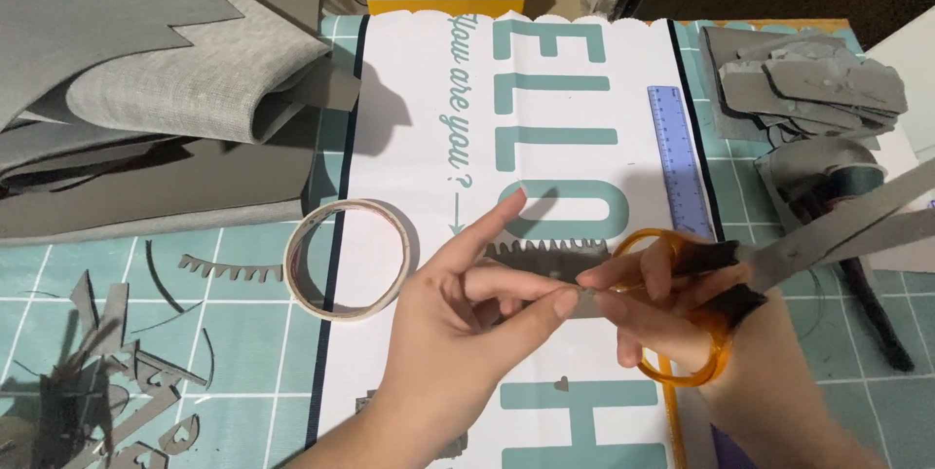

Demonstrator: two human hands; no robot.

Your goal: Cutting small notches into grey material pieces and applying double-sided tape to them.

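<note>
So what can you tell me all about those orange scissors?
The scissors have see-through orange plastic loop handles and long grey blades that look like metal. The blades are open and point up to the right, past the mat's edge, a bit blurred. The right hand holds them, with fingers through the loops, which are wrapped in black where the fingers sit. They hang above the white printed sheet, near the blue ruler. Both hands pinch a small grey jagged strip just left of the handles.
</note>
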